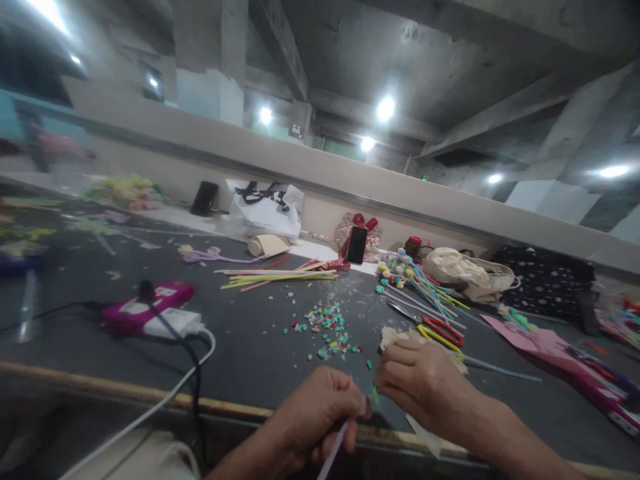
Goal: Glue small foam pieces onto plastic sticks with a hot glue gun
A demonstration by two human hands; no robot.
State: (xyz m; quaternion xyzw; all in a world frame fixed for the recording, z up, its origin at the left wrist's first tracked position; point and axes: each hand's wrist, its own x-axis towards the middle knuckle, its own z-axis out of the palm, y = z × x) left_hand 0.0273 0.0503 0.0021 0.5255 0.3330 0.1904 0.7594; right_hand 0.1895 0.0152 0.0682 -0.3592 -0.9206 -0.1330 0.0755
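Note:
My left hand (327, 403) is closed in a pinch at the table's front edge. It grips a lilac pipe cleaner (334, 450), whose lower end hangs down toward me. To its right, my right hand (420, 373) is low over the table with its fingers curled together. A bit of green (376, 393) shows by those fingertips, too blurred to name. Small cut pieces (327, 320) in teal, yellow, red and pink lie scattered ahead of my hands. Scissors (440, 332) with red and yellow handles rest just beyond my right hand.
Loose pipe cleaners (280, 275) lie mid-table, and a bundle of colourful-tipped stems (400, 267) is at right. A magenta power strip (150, 307) with cables sits left. Behind are a white bag (265, 210), a phone (357, 245) and a cloth bag (460, 270). Pink paper (530, 343) lies far right.

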